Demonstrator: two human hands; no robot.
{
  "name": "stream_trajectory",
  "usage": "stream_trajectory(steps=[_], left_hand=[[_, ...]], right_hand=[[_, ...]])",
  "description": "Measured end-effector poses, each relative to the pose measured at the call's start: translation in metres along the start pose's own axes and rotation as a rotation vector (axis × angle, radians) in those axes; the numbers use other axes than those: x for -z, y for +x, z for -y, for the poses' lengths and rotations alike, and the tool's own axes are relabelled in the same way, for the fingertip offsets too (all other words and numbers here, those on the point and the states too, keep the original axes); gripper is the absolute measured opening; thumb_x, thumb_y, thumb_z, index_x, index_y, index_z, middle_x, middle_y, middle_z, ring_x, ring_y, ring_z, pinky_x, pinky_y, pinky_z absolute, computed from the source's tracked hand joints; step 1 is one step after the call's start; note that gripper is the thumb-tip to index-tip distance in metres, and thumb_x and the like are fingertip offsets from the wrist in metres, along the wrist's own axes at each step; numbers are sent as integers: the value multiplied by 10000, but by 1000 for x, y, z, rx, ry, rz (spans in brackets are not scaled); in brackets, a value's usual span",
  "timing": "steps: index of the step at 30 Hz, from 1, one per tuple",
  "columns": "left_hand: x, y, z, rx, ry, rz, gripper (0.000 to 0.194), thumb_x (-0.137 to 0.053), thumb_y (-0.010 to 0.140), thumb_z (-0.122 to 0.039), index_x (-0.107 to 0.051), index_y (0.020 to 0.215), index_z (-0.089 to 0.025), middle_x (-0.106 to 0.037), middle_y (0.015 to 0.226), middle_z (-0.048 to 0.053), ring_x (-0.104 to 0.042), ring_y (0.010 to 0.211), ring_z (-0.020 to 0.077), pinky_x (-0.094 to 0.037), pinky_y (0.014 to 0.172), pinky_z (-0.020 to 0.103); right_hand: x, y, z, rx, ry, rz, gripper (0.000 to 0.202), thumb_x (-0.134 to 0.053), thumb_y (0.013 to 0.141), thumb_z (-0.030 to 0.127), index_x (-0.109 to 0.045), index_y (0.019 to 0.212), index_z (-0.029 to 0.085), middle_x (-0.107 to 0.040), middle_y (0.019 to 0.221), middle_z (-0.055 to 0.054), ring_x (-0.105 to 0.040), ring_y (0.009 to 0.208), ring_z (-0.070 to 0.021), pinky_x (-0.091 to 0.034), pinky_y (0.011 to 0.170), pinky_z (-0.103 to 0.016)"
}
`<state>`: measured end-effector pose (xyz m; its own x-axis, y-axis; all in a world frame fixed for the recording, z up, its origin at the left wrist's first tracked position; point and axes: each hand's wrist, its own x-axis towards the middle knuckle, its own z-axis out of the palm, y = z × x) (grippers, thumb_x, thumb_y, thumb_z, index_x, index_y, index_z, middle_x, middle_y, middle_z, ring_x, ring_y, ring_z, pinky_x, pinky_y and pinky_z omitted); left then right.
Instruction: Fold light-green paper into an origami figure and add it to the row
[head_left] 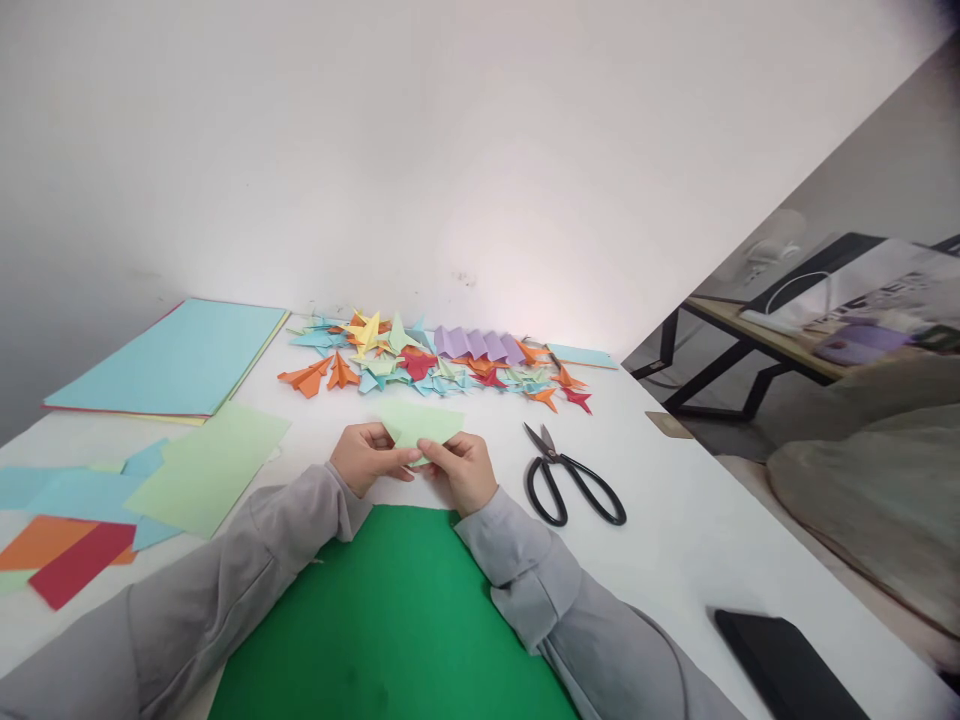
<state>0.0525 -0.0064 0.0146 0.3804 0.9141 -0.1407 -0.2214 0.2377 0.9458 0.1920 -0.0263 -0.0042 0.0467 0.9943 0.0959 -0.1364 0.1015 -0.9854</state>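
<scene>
A pale green piece of folded paper [421, 422] is held up between my two hands, just above the white table. My left hand [367, 460] pinches its left side, thumb on top. My right hand [466, 472] grips the lower right part, with the thumb pressed near the middle. Fingers behind the paper are partly hidden. Below the hands lies a large green sheet [397, 610]. Black-handled scissors [559, 465] rest to the right, blades slightly apart.
Small folded paper shapes [420, 365] in several colours lie along the wall, with a pleated purple paper [480, 345] among them. A stack of large sheets [172, 355] is at the left, cut paper pieces [82, 560] nearer. A black flat object [784, 660] lies front right.
</scene>
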Motion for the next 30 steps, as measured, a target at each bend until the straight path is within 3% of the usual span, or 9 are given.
stream_trajectory(steps=[4, 15, 22, 30], left_hand=[[-2, -2, -2, 32, 85, 29, 381, -816, 402, -261, -654, 690, -71, -656, 569, 44, -622, 525, 155, -530, 463, 241], [1, 1, 1, 27, 38, 13, 366, -825, 365, -227, -648, 645, -72, -628, 488, 22, -595, 461, 135, -521, 447, 231], [-2, -1, 0, 23, 44, -9, 375, -824, 346, -172, -638, 652, -62, -637, 502, 25, -591, 441, 134, -512, 427, 225], [-3, -2, -3, 17, 86, 9, 409, -822, 380, -214, -629, 708, -64, -645, 539, 36, -609, 477, 152, -508, 420, 232]], right_hand=[[0, -1, 2, 28, -58, 20, 302, -679, 605, 385, -567, 469, 140, -506, 381, 24, -417, 372, -78, -301, 394, -216], [-3, -2, 6, 25, -157, 12, 342, -683, 583, 447, -558, 502, 140, -513, 408, 19, -405, 398, -78, -286, 405, -218], [-2, -1, 4, 23, -53, 44, 346, -681, 598, 430, -549, 461, 141, -459, 389, 39, -360, 401, -66, -256, 419, -222], [-3, 0, 1, -71, 86, -41, 292, -724, 557, 387, -596, 487, 133, -515, 420, 24, -399, 392, -73, -295, 400, -221]])
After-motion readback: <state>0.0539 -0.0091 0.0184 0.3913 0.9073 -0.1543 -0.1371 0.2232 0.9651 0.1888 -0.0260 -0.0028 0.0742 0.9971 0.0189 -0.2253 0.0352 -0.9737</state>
